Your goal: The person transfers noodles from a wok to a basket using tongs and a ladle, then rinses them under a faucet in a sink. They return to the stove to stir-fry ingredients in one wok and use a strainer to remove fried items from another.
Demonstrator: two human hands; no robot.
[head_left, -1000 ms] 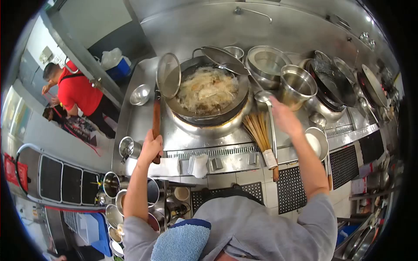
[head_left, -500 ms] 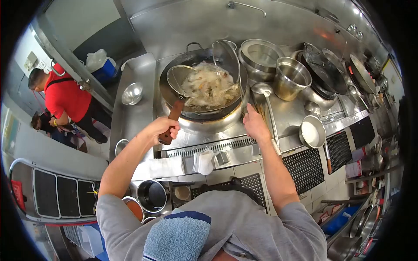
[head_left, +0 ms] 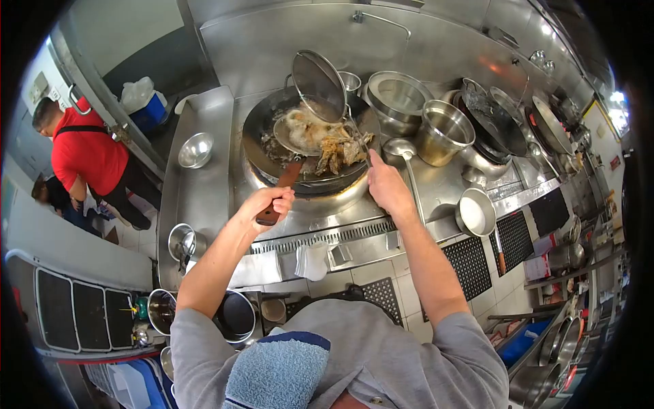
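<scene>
Beyond both hands sits the wok (head_left: 262, 136), dark and wide, set into the steel range (head_left: 204, 184). Just right of the right hand a ladle (head_left: 398, 147) lies with its bowl up near the wok's rim, and past it stand a steel pot (head_left: 441, 132) and a stack of steel bowls (head_left: 398, 95). Further right and nearer the person, a small pan (head_left: 475, 211) holds something white. Left of the left hand a small steel bowl (head_left: 195, 149) rests on the counter, well apart; a person in a red shirt (head_left: 78, 151) stands beyond the counter's edge. Folded cloths (head_left: 315, 259) hang on the range front below the hands.

The left hand (head_left: 268, 202) is closed around the wooden handle (head_left: 279, 191) of a skimmer (head_left: 303, 133), whose round mesh head lies in the wok under pale food and brown fried pieces (head_left: 338, 151). The right hand (head_left: 385, 185) is shut on the thin handle of a second strainer (head_left: 317, 85), which tilts up over the far side of the wok, its mesh face turned toward the person. The fingers seem to pinch the wire handle, though the grip itself is hidden behind the back of the hand. The fried pieces lie just beyond the right hand's fingertips, between the two strainers.
</scene>
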